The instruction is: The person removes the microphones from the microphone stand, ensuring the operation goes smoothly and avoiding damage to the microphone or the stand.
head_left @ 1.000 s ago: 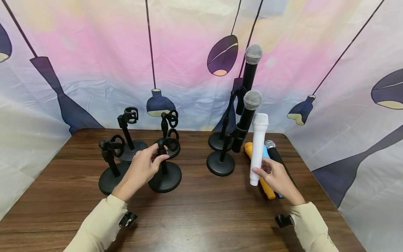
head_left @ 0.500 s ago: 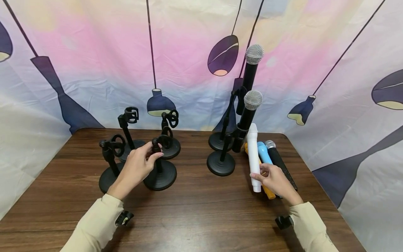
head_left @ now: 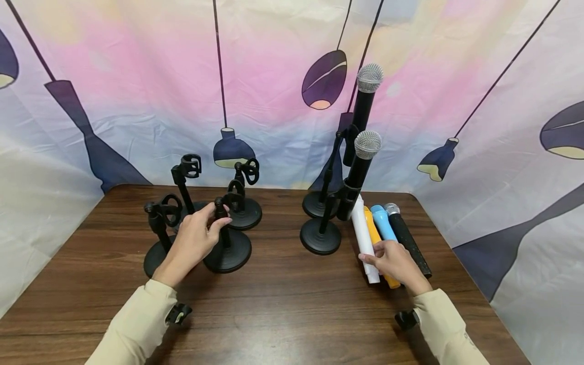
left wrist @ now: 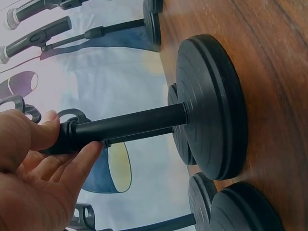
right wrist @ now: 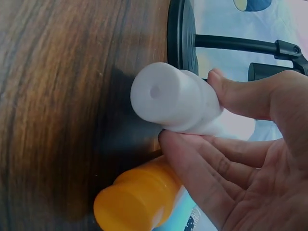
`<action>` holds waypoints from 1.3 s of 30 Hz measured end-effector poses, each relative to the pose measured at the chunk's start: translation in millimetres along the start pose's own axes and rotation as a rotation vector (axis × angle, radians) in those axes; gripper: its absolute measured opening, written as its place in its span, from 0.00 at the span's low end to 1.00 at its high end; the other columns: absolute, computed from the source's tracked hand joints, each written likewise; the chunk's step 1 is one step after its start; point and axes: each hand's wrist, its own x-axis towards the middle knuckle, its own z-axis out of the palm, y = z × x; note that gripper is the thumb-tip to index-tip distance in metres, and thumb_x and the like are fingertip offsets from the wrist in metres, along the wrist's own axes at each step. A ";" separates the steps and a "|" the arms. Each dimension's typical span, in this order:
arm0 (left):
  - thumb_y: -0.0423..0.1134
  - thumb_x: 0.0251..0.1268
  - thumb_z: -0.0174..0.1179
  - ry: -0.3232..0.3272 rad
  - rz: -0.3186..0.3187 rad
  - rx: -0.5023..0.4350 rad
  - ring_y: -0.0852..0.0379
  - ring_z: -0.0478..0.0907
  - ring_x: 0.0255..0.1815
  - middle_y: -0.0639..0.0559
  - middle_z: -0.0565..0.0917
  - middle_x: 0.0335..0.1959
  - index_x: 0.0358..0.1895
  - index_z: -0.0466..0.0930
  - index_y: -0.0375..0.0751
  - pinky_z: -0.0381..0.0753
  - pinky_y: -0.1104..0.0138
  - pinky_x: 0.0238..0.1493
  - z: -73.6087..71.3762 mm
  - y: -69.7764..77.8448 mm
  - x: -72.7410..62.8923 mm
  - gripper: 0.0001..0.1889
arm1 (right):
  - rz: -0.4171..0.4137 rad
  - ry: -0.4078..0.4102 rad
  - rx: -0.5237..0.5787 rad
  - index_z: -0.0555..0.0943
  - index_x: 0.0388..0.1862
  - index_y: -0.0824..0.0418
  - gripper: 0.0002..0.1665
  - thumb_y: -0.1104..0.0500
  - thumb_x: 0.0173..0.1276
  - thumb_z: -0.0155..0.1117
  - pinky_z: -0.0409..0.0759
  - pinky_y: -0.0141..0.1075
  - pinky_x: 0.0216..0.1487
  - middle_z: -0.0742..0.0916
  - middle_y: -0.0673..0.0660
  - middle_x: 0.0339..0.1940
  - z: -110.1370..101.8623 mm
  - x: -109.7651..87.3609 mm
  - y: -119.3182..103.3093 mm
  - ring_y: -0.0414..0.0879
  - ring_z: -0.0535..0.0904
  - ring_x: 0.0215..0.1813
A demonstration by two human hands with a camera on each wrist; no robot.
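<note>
My left hand (head_left: 193,238) pinches the upper post of a black desktop microphone stand (head_left: 229,253); in the left wrist view its round base (left wrist: 211,106) is close to the wooden tabletop, and whether it touches cannot be told. My right hand (head_left: 396,262) holds a white microphone (head_left: 363,238) by its lower end, thumb on one side and fingers on the other. The white microphone lies low at the left of a yellow microphone (head_left: 371,228), a blue microphone (head_left: 383,223) and a black microphone (head_left: 408,241). In the right wrist view the yellow microphone (right wrist: 137,199) sits just beside it.
Two stands, including a front one with its base (head_left: 320,236), hold black microphones (head_left: 356,175) tilted upward behind the white one. More stands with bare clips, such as a left one (head_left: 159,228), surround my left hand. A printed cloth (head_left: 274,101) hangs behind the table (head_left: 274,304).
My right hand has lowered the white microphone from nearly upright to lying beside the yellow one. My left hand has shifted the stand leftward, closer to the other stands.
</note>
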 end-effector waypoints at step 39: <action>0.44 0.76 0.60 0.037 -0.042 0.053 0.55 0.61 0.13 0.51 0.66 0.14 0.40 0.72 0.37 0.60 0.63 0.20 -0.4 -2.0 -1.2 0.13 | -0.050 0.025 -0.228 0.80 0.18 0.58 0.24 0.45 0.62 0.77 0.70 0.35 0.21 0.73 0.47 0.09 9.3 8.9 -7.4 0.42 0.72 0.15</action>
